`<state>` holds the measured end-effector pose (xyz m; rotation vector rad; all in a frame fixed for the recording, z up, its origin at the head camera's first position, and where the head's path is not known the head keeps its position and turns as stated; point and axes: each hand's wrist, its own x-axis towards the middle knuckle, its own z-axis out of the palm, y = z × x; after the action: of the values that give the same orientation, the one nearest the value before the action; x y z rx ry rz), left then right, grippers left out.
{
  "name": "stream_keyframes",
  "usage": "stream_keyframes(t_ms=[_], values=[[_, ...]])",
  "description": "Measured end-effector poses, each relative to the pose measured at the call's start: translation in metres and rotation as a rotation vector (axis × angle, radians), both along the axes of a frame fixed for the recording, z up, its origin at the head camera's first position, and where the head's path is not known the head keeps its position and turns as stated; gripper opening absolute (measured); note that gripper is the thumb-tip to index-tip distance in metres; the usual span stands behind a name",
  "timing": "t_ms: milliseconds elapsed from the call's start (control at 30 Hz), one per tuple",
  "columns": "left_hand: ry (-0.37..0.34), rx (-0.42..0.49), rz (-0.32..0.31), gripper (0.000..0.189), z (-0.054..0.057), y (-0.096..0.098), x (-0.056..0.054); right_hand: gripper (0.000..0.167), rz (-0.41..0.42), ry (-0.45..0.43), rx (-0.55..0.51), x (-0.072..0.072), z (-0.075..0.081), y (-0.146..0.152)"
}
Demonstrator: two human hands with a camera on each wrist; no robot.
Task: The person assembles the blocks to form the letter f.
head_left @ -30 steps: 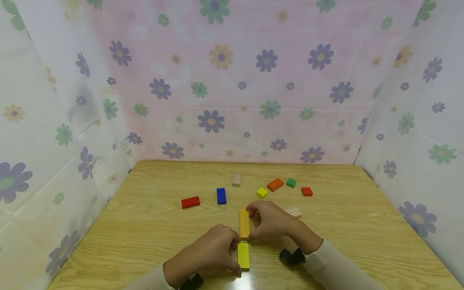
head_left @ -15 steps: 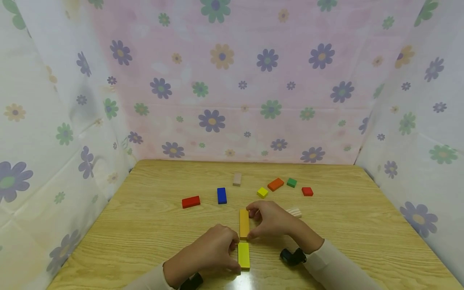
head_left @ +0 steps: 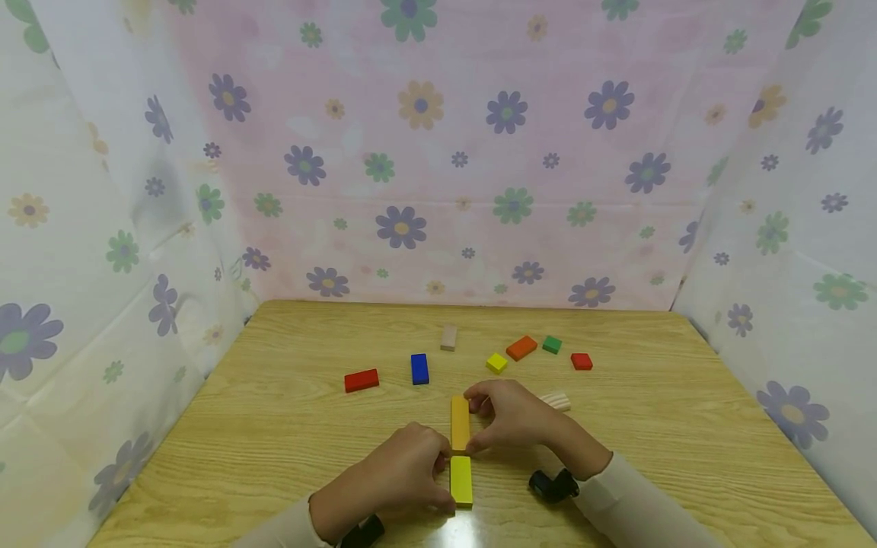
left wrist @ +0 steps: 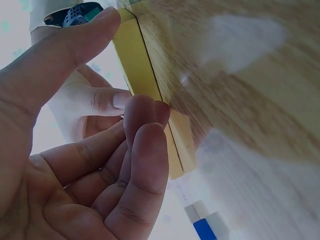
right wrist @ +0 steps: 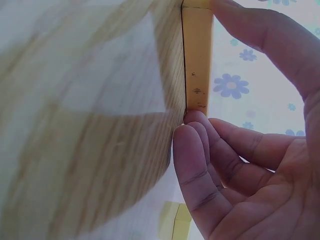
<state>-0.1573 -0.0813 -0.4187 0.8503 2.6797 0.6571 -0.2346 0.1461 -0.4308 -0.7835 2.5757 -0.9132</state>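
In the head view, a yellow block (head_left: 461,482) lies lengthwise near the table's front edge. My left hand (head_left: 404,468) holds it from the left, thumb at its near end and fingertips by its far end. Just beyond it, roughly in line, lies an orange-yellow block (head_left: 460,423). My right hand (head_left: 510,415) grips that one from the right, fingertips at the far end and thumb near the close end. In the left wrist view the yellow block (left wrist: 134,57) lies flat, fingers hiding its far end. The right wrist view shows the orange-yellow block (right wrist: 197,60) between thumb and fingertips.
Farther back on the wooden table (head_left: 288,441) lie a red block (head_left: 361,380), a blue block (head_left: 419,369), a pale wood block (head_left: 448,337), a small yellow block (head_left: 496,363) and several others. A ridged pale piece (head_left: 556,402) is partly behind my right wrist. Flowered cloth surrounds the table.
The orange-yellow block has shifted slightly left with my right hand's fingers, more in line above the yellow block. My left hand and the other blocks stay practically where they were.
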Motion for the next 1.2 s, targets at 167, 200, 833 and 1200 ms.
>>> stream_keyframes(t_ms=[167,200,833,1200], values=[[0.013,-0.008,-0.002,0.041,-0.0006,0.0003,-0.0004,0.077,0.011,0.010,0.007,0.0007,0.0014,-0.0003],[0.018,-0.009,-0.004,0.041,-0.0008,0.0003,-0.0005,0.077,0.012,0.012,0.010,0.0007,0.0013,-0.0003],[0.036,-0.021,0.005,0.042,-0.0005,0.0003,-0.0008,0.077,0.010,0.006,0.017,0.0008,0.0007,-0.0015],[0.035,-0.031,0.005,0.044,-0.0011,0.0002,-0.0021,0.076,0.009,-0.003,0.016,0.0009,0.0011,-0.0016]])
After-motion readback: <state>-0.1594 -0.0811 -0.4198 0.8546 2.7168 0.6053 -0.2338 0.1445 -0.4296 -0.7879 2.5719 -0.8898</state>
